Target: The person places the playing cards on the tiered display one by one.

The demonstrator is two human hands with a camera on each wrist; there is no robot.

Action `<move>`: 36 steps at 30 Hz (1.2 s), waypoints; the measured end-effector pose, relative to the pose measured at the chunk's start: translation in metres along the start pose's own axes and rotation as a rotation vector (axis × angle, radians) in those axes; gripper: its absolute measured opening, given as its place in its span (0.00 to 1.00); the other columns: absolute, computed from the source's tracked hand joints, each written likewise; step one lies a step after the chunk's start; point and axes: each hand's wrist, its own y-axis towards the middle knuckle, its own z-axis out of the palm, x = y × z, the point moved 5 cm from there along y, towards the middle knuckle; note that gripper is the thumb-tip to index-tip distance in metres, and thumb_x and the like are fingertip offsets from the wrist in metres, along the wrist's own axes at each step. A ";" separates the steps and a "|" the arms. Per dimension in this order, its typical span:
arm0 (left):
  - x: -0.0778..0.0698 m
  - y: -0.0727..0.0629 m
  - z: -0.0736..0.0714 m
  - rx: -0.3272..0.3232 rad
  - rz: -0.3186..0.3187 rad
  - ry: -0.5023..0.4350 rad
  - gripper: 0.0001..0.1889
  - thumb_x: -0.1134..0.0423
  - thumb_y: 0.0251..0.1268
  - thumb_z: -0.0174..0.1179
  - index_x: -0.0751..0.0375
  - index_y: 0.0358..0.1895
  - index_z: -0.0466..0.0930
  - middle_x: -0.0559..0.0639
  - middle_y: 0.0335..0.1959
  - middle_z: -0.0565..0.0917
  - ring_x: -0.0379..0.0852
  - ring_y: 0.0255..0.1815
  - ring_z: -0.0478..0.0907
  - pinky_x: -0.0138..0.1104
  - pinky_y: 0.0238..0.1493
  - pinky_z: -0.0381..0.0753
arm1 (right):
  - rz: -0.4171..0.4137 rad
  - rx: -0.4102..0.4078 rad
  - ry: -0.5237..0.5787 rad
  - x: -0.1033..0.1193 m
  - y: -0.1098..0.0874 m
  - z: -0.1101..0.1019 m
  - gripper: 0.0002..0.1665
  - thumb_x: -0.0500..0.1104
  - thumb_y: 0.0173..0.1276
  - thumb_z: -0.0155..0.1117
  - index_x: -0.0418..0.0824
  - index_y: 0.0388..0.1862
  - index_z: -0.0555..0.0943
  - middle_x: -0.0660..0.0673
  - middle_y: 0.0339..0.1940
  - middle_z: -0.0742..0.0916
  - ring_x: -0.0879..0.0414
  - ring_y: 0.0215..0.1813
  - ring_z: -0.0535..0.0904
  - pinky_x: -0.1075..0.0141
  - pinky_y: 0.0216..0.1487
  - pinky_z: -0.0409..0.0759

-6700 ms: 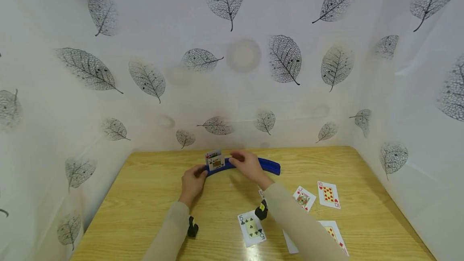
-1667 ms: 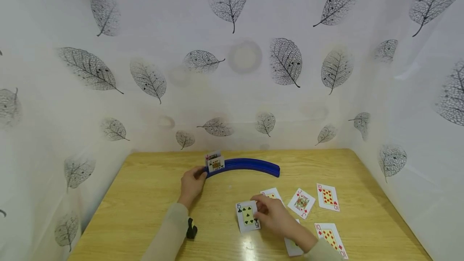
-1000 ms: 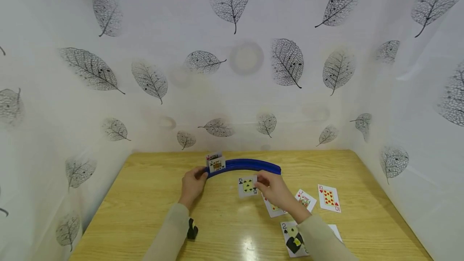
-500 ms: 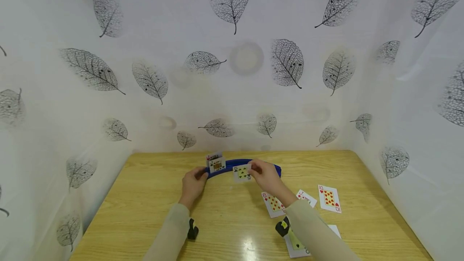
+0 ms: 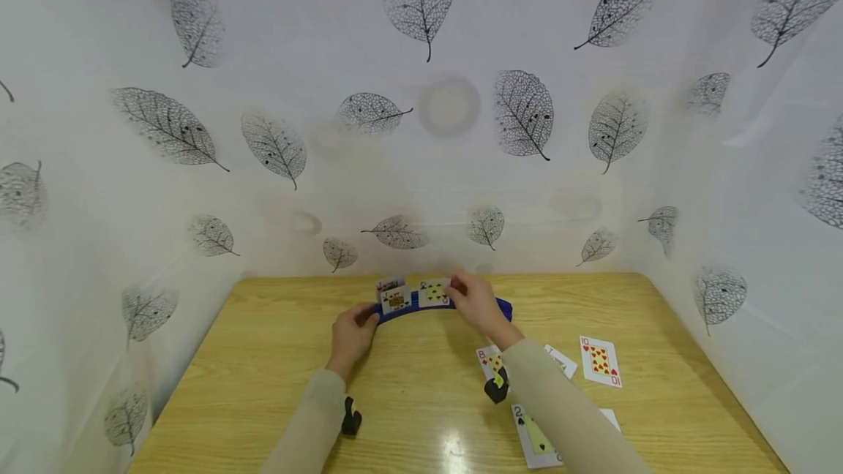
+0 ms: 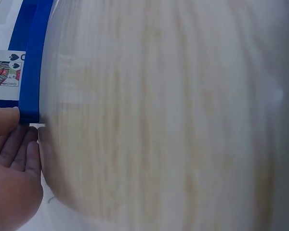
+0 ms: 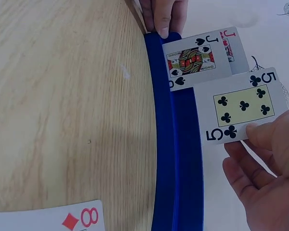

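My right hand (image 5: 477, 306) pinches a five of clubs (image 7: 244, 105) by its edge between thumb and fingers. That card is over the middle of a curved blue card holder (image 7: 166, 144) near the table's back edge. At the holder's left end my left hand (image 5: 352, 335) grips it, thumb in front; the left wrist view shows the thumb (image 6: 7, 120) right at the blue end. A jack of spades (image 7: 191, 61) stands in the holder beside that hand. Behind it a red jack (image 7: 233, 50) is partly covered.
Face up on the wooden table (image 5: 263, 386) lie an eight of diamonds (image 5: 487, 358), a partly hidden jack (image 5: 561, 360), a ten of hearts (image 5: 600, 361) and a two of spades (image 5: 535, 441). My right sleeve covers most of another card (image 5: 611, 419). A leaf-patterned curtain (image 5: 448, 181) surrounds the table.
My right hand moved from the holder to the table, picked up the five of clubs and carried it back and up to the holder. My left hand stayed at the left end.
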 end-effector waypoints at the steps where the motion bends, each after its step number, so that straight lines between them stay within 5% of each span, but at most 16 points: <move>1: 0.000 0.000 0.000 -0.001 0.003 0.003 0.13 0.71 0.72 0.64 0.69 0.56 0.87 0.66 0.55 0.89 0.63 0.56 0.87 0.54 0.61 0.86 | 0.002 0.003 0.000 0.000 0.002 0.001 0.10 0.35 0.76 0.65 0.37 0.54 0.86 0.43 0.41 0.89 0.54 0.41 0.84 0.60 0.44 0.86; 9: -0.001 0.001 0.000 0.004 0.019 0.021 0.13 0.71 0.72 0.64 0.69 0.56 0.86 0.67 0.55 0.89 0.64 0.56 0.86 0.54 0.61 0.86 | 0.021 -0.009 0.009 -0.003 0.015 0.003 0.14 0.36 0.78 0.64 0.35 0.59 0.85 0.42 0.44 0.90 0.49 0.47 0.87 0.53 0.51 0.88; 36: -0.003 -0.002 -0.002 0.004 0.019 0.029 0.13 0.71 0.72 0.64 0.69 0.57 0.86 0.67 0.55 0.89 0.64 0.56 0.86 0.54 0.61 0.86 | -0.027 -0.022 -0.029 -0.001 0.036 0.020 0.14 0.33 0.77 0.63 0.32 0.57 0.85 0.40 0.41 0.91 0.47 0.45 0.87 0.54 0.43 0.88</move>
